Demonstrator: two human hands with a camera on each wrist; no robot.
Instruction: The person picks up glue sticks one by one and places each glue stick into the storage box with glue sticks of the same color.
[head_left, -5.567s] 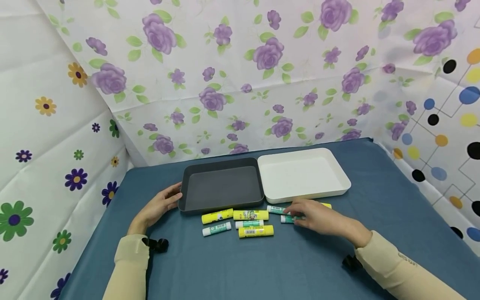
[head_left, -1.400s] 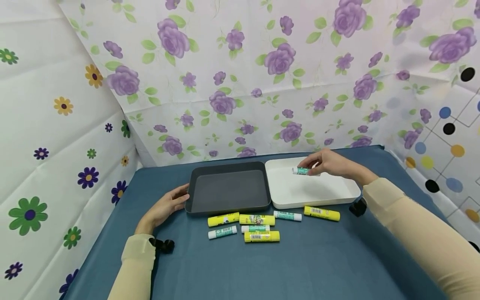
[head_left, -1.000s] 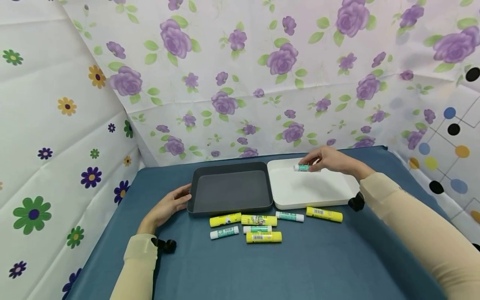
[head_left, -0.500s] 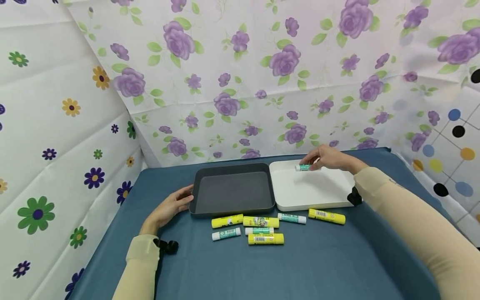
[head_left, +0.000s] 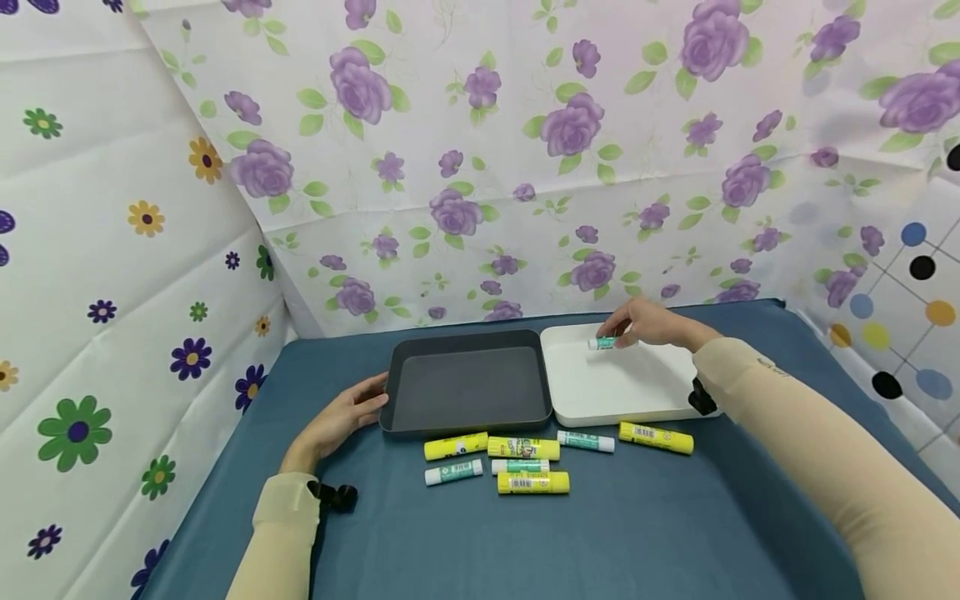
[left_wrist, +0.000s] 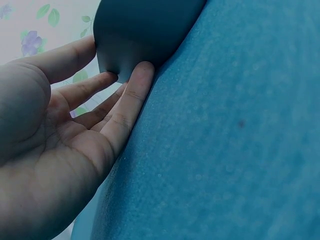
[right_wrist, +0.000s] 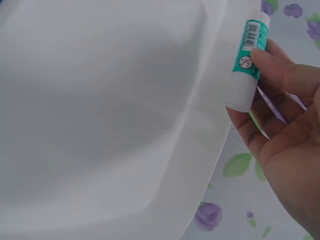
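Over the white tray (head_left: 615, 387), my right hand (head_left: 651, 323) pinches a green-and-white glue stick (head_left: 602, 342) between thumb and fingers. The right wrist view shows this glue stick (right_wrist: 244, 91) near the tray's rim; whether it touches the tray I cannot tell. My left hand (head_left: 341, 421) rests its fingertips against the left side of the dark grey tray (head_left: 472, 387). In the left wrist view the fingers (left_wrist: 127, 107) reach out fairly straight to that tray's outer wall (left_wrist: 145, 35). Nothing lies in the dark tray.
Before the trays, on the blue cloth (head_left: 465, 550), lie several glue sticks: yellow ones like the front one (head_left: 533, 482) and the right one (head_left: 656, 437), and smaller green-and-white ones like the left one (head_left: 453, 472). A flowered curtain (head_left: 450, 167) hangs behind.
From among the glue sticks in front of the white tray, my right hand has picked up a green-and-white one and carried it above that tray. The left hand stays at the dark tray.
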